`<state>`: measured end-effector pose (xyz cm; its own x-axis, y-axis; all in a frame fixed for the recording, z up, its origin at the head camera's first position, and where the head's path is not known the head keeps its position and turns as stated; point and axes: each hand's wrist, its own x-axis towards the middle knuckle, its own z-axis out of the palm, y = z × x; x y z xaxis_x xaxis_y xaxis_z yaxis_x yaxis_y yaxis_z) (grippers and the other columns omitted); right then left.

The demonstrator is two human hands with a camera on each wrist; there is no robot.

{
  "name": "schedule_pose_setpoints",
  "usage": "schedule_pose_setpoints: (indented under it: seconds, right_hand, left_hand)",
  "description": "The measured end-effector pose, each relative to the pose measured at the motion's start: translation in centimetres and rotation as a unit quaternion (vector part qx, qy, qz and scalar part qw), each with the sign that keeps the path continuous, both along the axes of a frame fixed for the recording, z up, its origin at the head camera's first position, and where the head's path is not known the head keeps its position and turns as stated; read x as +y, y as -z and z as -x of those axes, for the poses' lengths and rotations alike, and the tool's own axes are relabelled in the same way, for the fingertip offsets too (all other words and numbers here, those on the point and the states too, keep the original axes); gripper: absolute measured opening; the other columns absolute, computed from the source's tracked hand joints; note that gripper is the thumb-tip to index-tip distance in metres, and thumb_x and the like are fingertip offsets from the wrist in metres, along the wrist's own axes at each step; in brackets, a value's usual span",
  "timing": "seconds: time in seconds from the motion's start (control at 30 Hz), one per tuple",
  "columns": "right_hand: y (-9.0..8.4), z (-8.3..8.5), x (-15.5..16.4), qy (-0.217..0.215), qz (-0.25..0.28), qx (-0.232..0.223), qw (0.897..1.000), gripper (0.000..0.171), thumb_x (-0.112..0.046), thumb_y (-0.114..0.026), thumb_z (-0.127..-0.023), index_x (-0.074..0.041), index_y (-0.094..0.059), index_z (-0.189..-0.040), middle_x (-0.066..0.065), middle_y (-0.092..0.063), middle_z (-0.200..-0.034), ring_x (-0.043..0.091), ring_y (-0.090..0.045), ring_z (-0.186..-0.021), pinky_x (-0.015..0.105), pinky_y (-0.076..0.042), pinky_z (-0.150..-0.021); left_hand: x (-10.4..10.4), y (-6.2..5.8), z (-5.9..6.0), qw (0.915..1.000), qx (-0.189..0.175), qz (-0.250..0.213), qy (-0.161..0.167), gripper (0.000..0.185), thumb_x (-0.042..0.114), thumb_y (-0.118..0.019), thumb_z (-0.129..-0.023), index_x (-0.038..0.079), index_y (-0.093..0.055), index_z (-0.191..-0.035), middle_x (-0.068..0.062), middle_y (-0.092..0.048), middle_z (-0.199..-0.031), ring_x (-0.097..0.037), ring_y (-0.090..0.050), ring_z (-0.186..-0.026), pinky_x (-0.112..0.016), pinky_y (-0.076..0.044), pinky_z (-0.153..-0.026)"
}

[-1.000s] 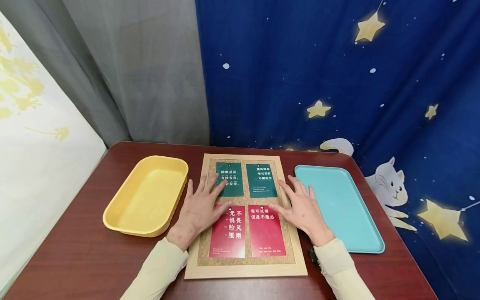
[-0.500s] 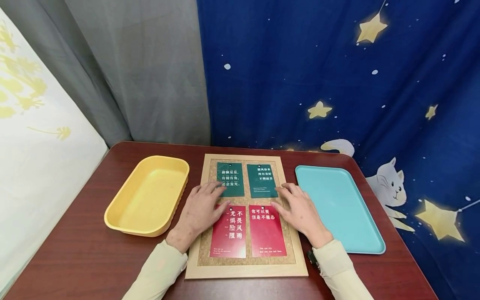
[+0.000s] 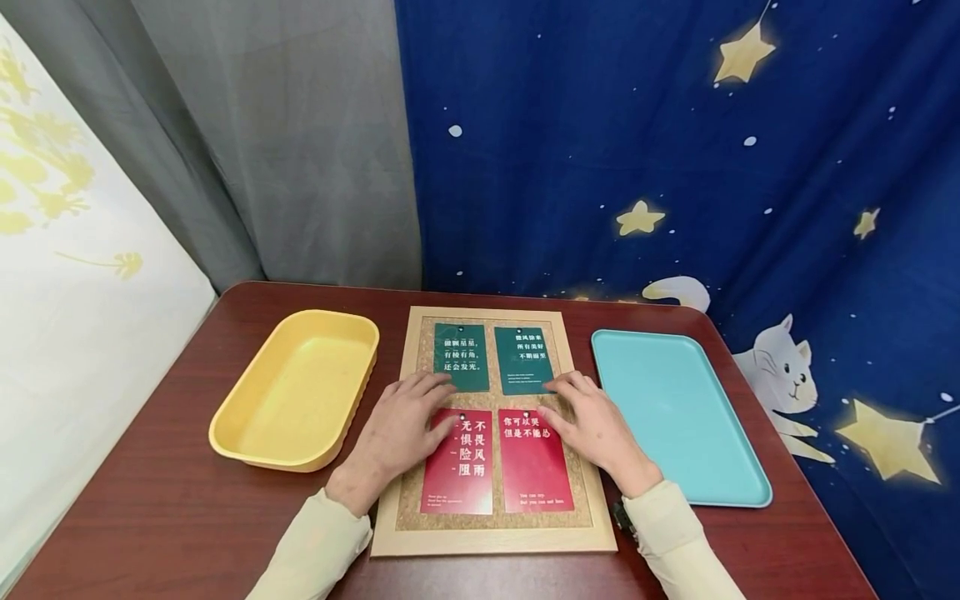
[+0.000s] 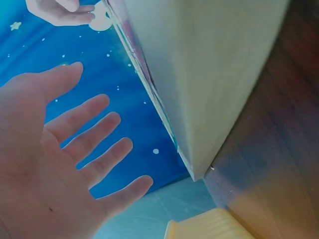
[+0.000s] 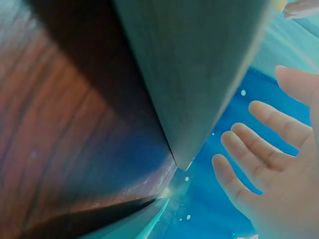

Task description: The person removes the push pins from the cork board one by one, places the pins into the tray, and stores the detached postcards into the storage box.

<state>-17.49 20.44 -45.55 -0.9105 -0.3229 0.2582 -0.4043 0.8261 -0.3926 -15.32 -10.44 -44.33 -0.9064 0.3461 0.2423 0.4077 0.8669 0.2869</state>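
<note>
Above the board (image 3: 491, 543), the left hand (image 3: 401, 425) and right hand (image 3: 596, 425) hover with relaxed, uncurled fingers, gripping nothing; against a second ago, those fingers are less spread and sit further back toward the board's near edge. That uncovers the lettering of the left green card (image 3: 461, 357), but only the hands differ: it and the right green card (image 3: 523, 361) lie on the board's far half, the left red card (image 3: 457, 483) and right red card (image 3: 536, 471) on its near half.
</note>
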Motion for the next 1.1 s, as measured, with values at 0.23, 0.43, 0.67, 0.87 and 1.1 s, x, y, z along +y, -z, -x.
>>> schedule_pose_setpoints:
  seconds: [0.23, 0.43, 0.67, 0.87, 1.1]
  right_hand:
    - [-0.2, -0.1, -0.1, -0.003, 0.004, -0.01, 1.0, 0.04, -0.04, -0.078, -0.094, -0.013, -0.074, -0.123, 0.0, -0.066, -0.124, 0.02, -0.063, -0.109, 0.045, -0.057, -0.093]
    - [-0.8, -0.1, -0.3, -0.011, 0.017, -0.038, 0.999, 0.036, -0.037, -0.077, -0.095, -0.013, -0.074, -0.122, 0.0, -0.065, -0.121, 0.021, -0.064, -0.107, 0.043, -0.06, -0.091]
    - [-1.4, 0.0, -0.8, -0.026, 0.03, -0.052, 0.998, 0.034, -0.034, -0.076, -0.096, -0.011, -0.074, -0.121, 0.002, -0.067, -0.119, 0.023, -0.065, -0.104, 0.044, -0.059, -0.09]
    - [-1.4, 0.0, -1.1, -0.033, 0.029, -0.068, 0.997, 0.032, -0.035, -0.073, -0.098, -0.013, -0.074, -0.121, 0.003, -0.068, -0.117, 0.022, -0.065, -0.102, 0.043, -0.058, -0.091]
    - [-1.5, 0.2, -1.2, -0.044, 0.04, -0.065, 0.996, 0.031, -0.034, -0.074, -0.098, -0.013, -0.074, -0.121, 0.004, -0.069, -0.117, 0.022, -0.066, -0.1, 0.045, -0.06, -0.09]
  left_hand:
    - [0.0, -0.1, -0.9, 0.9997, -0.02, -0.006, 0.008, 0.048, 0.042, -0.077, -0.092, 0.019, -0.07, -0.134, -0.005, -0.064, -0.145, -0.03, -0.052, -0.142, -0.056, -0.045, -0.115]
    - [-0.3, 0.0, -1.6, 0.9992, -0.039, -0.002, 0.002, 0.055, 0.045, -0.078, -0.09, 0.02, -0.068, -0.138, -0.004, -0.066, -0.143, -0.027, -0.056, -0.138, -0.054, -0.047, -0.114]
    - [-0.9, 0.5, -2.4, 0.9977, -0.066, -0.01, 0.012, 0.055, 0.047, -0.081, -0.087, 0.022, -0.07, -0.135, -0.003, -0.067, -0.141, -0.026, -0.056, -0.137, -0.055, -0.046, -0.111]
    - [-1.4, 1.0, -2.8, 0.997, -0.074, -0.002, 0.021, 0.059, 0.05, -0.083, -0.084, 0.021, -0.071, -0.134, -0.003, -0.066, -0.144, -0.028, -0.053, -0.14, -0.059, -0.041, -0.116]
    - [-1.9, 1.2, -3.1, 0.9956, -0.085, 0.002, 0.038, 0.067, 0.053, -0.085, -0.08, 0.021, -0.069, -0.137, -0.004, -0.06, -0.151, -0.03, -0.049, -0.143, -0.068, -0.033, -0.121]
